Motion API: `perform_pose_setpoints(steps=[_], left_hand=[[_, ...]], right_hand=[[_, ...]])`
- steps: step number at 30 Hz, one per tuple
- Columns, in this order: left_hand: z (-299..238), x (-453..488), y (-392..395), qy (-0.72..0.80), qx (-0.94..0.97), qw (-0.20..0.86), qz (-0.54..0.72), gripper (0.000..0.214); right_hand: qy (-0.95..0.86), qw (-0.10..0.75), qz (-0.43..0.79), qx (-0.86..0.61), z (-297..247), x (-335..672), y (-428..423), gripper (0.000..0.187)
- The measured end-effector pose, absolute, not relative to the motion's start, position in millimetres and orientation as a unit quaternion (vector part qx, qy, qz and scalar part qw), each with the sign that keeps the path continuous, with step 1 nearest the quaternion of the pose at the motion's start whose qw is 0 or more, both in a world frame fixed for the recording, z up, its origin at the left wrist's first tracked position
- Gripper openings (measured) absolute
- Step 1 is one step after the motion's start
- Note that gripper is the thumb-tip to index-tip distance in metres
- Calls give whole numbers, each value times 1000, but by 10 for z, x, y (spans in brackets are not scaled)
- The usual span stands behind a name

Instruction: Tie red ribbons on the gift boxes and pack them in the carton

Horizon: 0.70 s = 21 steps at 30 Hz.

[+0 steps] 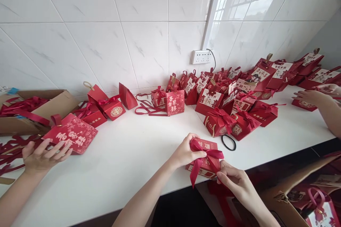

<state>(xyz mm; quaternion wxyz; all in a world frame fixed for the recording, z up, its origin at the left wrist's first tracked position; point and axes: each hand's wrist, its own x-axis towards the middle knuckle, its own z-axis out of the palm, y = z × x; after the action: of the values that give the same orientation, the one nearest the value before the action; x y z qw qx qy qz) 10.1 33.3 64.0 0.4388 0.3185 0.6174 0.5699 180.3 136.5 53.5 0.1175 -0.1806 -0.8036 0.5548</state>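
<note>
A small red gift box [210,145] with white printing lies near the counter's front edge, a red ribbon bow [213,154] across its top. My left hand [189,152] grips the box from the left, its thumb pressed on the middle of the bow. At the box's right front corner, my right hand [236,181] is closed, thumb and finger pinching a tail of the ribbon. Another ribbon tail [195,173] hangs down over the box's front side. Just behind the box lies a black elastic band [228,143].
Many finished-looking red boxes [210,101] crowd the back right. At left, another person's hand [45,154] touches a red box [77,134] beside a ribbon-filled carton [60,104]. Another person's hands [314,95] reach in at far right. An open carton [279,198] stands below the counter.
</note>
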Motion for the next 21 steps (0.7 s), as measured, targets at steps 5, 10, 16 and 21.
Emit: perform_pose_setpoints(steps=[5, 10, 16, 21], left_hand=[[654, 102, 327, 616, 322, 437, 570, 46], [650, 102, 331, 618, 323, 436, 569, 45], [640, 100, 332, 616, 326, 436, 569, 45], [658, 103, 325, 621, 322, 437, 565, 46]], right_hand=[[-802, 113, 559, -180, 532, 1804, 1372, 46], [-801, 111, 562, -174, 531, 1806, 1376, 45], [-799, 116, 563, -174, 521, 1809, 1372, 45], [-802, 112, 559, -176, 526, 1812, 1366, 44]])
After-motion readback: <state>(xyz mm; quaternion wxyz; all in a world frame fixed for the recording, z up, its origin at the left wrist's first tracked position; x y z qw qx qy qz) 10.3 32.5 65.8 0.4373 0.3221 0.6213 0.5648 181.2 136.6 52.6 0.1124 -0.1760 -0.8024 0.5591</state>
